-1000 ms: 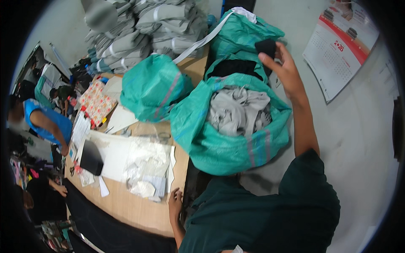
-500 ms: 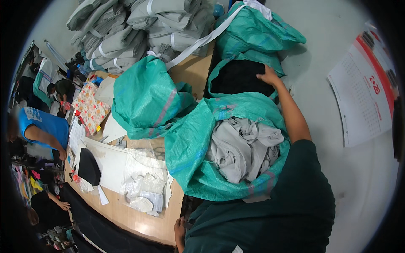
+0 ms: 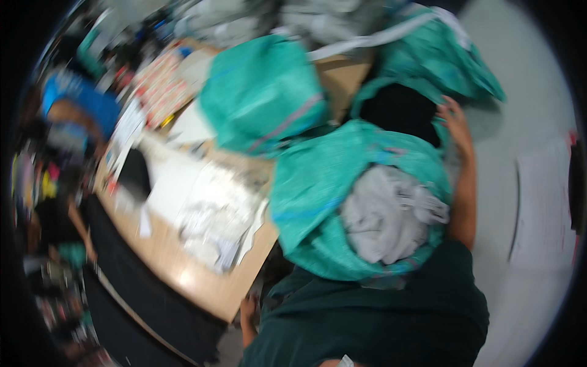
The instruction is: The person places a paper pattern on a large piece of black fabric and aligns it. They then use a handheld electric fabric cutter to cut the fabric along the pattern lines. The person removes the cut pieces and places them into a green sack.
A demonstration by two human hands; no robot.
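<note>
Table (image 3: 202,284): a wooden top running from the upper middle to the lower left, blurred, strewn with white papers (image 3: 214,214).
Nearest sack (image 3: 318,183): a teal woven bag against the person's chest, mouth open, stuffed with grey cloth (image 3: 388,214).
Second sack (image 3: 260,92): teal, closed, lying on the table beyond the first.
Far sack (image 3: 440,55): teal, at the table's right end, its mouth showing a dark inside (image 3: 397,110).
Right hand (image 3: 455,119): arm stretched past the nearest sack, fingers spread open on the far sack's rim.
Left hand (image 3: 247,312): low at the table's edge; blur hides whether its fingers are open or closed.
</note>
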